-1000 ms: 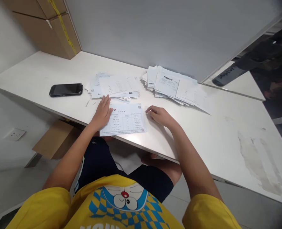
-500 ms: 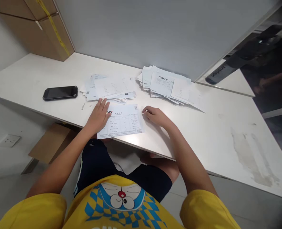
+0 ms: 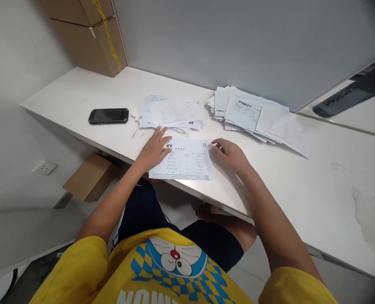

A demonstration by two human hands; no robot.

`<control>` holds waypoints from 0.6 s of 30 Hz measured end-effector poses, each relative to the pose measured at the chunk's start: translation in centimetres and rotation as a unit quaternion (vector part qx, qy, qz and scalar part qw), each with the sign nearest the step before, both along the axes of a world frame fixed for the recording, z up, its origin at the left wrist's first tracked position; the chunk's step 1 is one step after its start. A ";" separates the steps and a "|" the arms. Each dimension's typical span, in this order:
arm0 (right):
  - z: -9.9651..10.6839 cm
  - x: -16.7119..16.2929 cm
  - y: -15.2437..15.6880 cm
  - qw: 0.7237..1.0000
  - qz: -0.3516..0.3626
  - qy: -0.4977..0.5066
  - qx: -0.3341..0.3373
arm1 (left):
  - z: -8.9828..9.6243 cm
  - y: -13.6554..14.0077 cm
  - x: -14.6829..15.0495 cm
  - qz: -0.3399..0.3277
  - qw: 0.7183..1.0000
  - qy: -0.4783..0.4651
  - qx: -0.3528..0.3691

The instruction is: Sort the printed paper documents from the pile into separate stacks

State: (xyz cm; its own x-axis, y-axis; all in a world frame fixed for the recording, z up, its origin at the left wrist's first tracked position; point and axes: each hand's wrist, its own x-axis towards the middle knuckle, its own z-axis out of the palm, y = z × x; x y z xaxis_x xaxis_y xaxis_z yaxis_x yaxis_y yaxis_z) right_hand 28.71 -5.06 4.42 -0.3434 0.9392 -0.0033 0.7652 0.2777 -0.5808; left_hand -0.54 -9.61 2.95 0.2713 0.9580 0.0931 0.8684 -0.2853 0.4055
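Observation:
A printed sheet of paper (image 3: 184,162) lies by the table's front edge, its lower side reaching over that edge. My left hand (image 3: 154,147) rests flat on the sheet's upper left part, fingers spread and partly covering the print. At the sheet's upper right corner, my right hand (image 3: 227,154) has its thumb and curled fingers pinched together on the paper's edge. Just beyond my left fingertips is a loose pile of papers (image 3: 177,112). A second, thicker stack of papers (image 3: 242,109) with PONY printed on it lies farther right against the wall.
A black phone (image 3: 108,115) lies on the white table (image 3: 60,90) at the left. Cardboard boxes (image 3: 92,42) stand in the back left corner, and another carton (image 3: 88,177) is below the table. A grey partition (image 3: 206,42) runs along the back. A stain (image 3: 369,215) marks the right side.
The view has swung left, so everything appears farther right. My right fingers have come closer to the sheet and now meet its right edge. My left hand stays on the sheet.

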 end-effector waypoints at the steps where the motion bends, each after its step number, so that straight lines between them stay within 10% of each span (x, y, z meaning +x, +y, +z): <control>1: 0.4 -0.4 -0.1 1.000 0.002 0.012 0.010 | 0.3 -0.1 0.0 0.001 1.000 -0.002 -0.003; 9: -0.1 -2.2 -7.9 0.973 -0.103 0.203 -0.033 | 1.0 0.3 -0.3 -0.019 0.999 -0.006 0.032; 12: -3.4 -3.6 -15.0 0.923 -0.151 0.337 -0.110 | 0.6 0.8 -0.4 -0.041 0.998 -0.006 0.042; 18: -7.8 -8.4 -23.0 0.776 -0.032 0.506 -0.376 | -0.4 1.7 -0.7 -0.121 0.992 -0.014 0.033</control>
State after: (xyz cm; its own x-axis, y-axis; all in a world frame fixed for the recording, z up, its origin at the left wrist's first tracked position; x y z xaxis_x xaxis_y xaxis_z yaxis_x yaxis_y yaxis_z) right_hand 20.28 -28.05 -3.36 -0.4802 0.8176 -0.3177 -0.1891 -0.4502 -0.8727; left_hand -1.27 -7.86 2.56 0.4885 0.8572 0.1631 0.7605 -0.5099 0.4020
